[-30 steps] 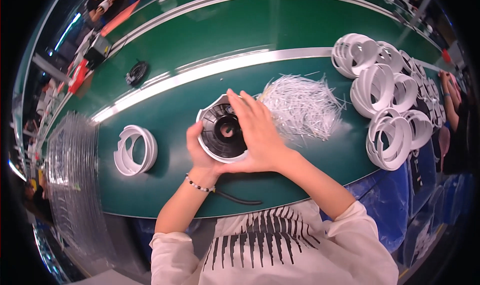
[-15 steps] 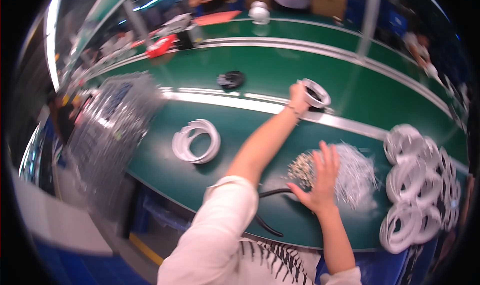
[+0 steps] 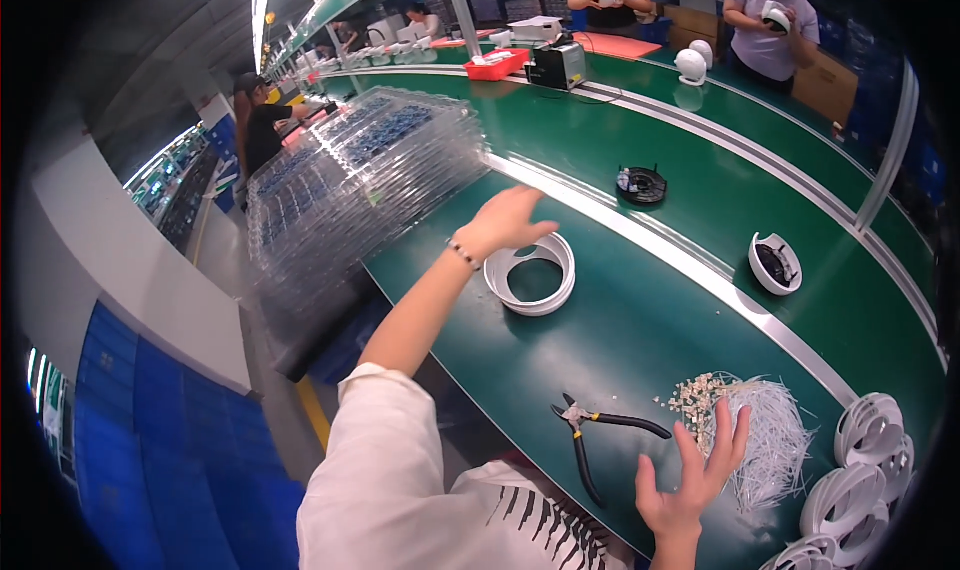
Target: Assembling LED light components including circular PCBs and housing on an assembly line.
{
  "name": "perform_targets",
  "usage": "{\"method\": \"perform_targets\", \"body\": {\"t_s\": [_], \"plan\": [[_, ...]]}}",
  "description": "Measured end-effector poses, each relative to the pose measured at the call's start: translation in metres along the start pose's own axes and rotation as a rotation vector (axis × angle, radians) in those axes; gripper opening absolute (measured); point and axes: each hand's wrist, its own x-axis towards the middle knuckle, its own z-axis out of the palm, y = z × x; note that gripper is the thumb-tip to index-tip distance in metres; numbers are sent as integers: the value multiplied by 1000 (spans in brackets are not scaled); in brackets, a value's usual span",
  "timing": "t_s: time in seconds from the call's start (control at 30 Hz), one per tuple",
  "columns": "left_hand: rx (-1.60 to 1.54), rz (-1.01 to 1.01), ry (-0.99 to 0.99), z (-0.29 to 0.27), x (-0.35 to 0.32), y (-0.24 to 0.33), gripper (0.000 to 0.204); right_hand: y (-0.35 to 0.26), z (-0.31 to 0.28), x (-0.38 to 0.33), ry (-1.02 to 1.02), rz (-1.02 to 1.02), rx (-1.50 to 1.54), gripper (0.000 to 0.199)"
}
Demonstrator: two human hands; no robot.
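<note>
My left hand [image 3: 508, 222] reaches over the green table with nothing in it, fingers stretched out. It hovers at the upper left rim of a pair of nested white plastic rings [image 3: 567, 280]; whether it touches them I cannot tell. Fingers spread, my right hand [image 3: 685, 485] is held beside a heap of thin white plastic strips [image 3: 765, 440] and a small pile of beige bits [image 3: 695, 398]. Between my arms lie cutting pliers [image 3: 620, 422] with black handles, jaws spread. A white ring with a black part inside [image 3: 775, 264] rests on the green belt.
Stacked clear plastic trays [image 3: 350, 185] stand at the left. White rings [image 3: 845, 500] are heaped at the right edge. A black round part [image 3: 642, 185] sits on the belt. Beyond are a red bin [image 3: 497, 65], a black box [image 3: 557, 65] and several people at work.
My left hand has let go of the white ring with the black part on the belt and come back to the nested rings. The view has swung left.
</note>
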Motion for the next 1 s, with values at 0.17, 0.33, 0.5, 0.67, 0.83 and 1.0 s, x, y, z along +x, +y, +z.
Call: {"method": "perform_targets", "body": {"t_s": [0.17,0.33,0.5,0.67,0.83,1.0], "plan": [[-67,-137,-176,22,-28,-26,47,2,6,-3,-30,-36,37,40],[-153,-58,-160,13,-39,-45,32,-1,6,-5,-26,-21,18,38],[-49,99,81,-6,-44,-45,26,-8,2,-5,-34,-38,-6,37],[-234,301,175,-19,-25,66,25,-9,-7,10,12,53,-2,75],[-420,580,43,16,-44,179,29,-2,11,32,-14,141,42,115],[-575,670,-161,39,-32,241,26,39,2,20,152,266,-80,113]]}}
